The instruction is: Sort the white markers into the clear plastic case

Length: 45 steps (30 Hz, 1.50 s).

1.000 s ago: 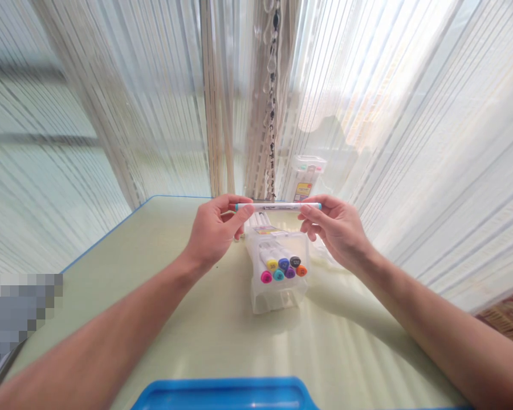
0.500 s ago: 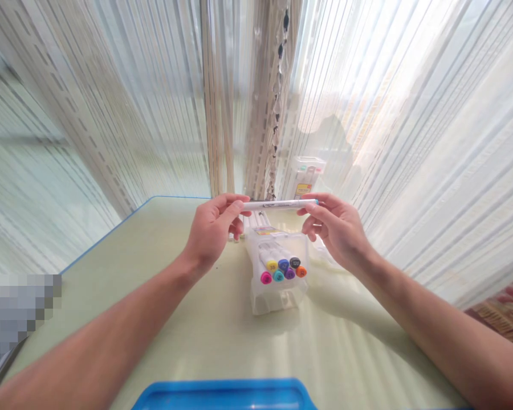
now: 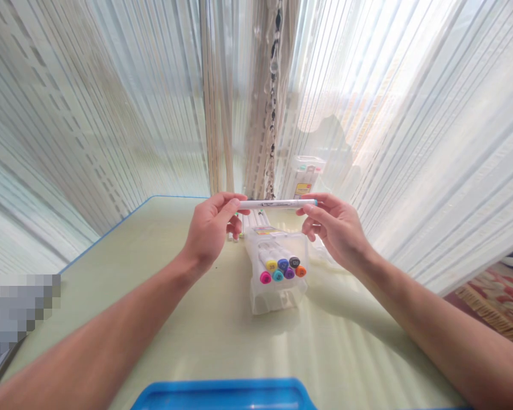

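A white marker (image 3: 273,204) with a light-blue tip end is held level above the table, one end in each hand. My left hand (image 3: 211,225) pinches its left end between thumb and fingers. At the other end, my right hand (image 3: 336,222) grips the blue-tipped part the same way. Below the marker lies a clear plastic case (image 3: 277,304) with several markers in it, their coloured numbered caps (image 3: 283,265) facing me. More white markers (image 3: 253,219) lie behind the case, partly hidden by the left fingers.
Another clear case (image 3: 308,176) with a yellow label stands at the back by the sheer string curtain (image 3: 162,102). A blue tray-like edge (image 3: 224,393) juts in at the bottom of the pale green table (image 3: 188,330). Patterned fabric with fringe (image 3: 496,302) shows at right.
Both hands and the marker stay almost in place, the left hand a touch further left. The curtain has swayed, and more of the patterned fabric shows at right.
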Motion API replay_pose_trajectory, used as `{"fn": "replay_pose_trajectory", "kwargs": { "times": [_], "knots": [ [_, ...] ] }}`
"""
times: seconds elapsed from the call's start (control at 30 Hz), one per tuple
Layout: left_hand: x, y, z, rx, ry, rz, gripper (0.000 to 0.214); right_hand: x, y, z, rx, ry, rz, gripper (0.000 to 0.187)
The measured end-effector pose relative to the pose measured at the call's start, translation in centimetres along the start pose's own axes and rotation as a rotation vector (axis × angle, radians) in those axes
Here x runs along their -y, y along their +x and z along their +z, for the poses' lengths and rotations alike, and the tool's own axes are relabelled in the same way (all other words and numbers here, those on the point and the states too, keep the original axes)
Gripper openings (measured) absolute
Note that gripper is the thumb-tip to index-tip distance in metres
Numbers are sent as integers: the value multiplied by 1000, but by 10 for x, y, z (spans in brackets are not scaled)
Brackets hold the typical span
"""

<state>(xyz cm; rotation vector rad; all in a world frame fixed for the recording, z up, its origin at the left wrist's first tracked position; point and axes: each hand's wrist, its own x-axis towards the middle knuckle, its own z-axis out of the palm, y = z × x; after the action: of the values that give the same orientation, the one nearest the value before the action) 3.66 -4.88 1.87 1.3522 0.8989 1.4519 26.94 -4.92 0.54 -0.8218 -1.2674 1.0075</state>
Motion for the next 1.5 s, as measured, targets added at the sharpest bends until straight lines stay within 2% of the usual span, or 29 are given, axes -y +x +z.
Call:
{"fn": "replay_pose_trajectory", "kwargs": {
  "times": [0.6, 0.77, 0.93, 1.1, 1.33, 1.5],
  "knots": [
    [0, 0, 0, -12, -1, 22, 18, -1, 1, 1, -2, -29, -8, 34],
    [1, -1, -1, 1, -15, 89, 21, -6, 2, -2, 19, -171, -42, 37],
    [-1, -4, -1, 0, 16, 154, 26, -10, 1, -4, 80, -360, -72, 32],
    [-6, -9, 2, 44, 20, 153, 25, -13, -1, -6, 161, -479, -75, 29],
    [-7, -10, 3, 65, 6, 144, 30, -16, -1, -8, 175, -485, -42, 32],
    [-5, -7, 1, 36, 4, 143, 24, -12, -2, -4, 144, -427, -47, 33]
  ]
}}
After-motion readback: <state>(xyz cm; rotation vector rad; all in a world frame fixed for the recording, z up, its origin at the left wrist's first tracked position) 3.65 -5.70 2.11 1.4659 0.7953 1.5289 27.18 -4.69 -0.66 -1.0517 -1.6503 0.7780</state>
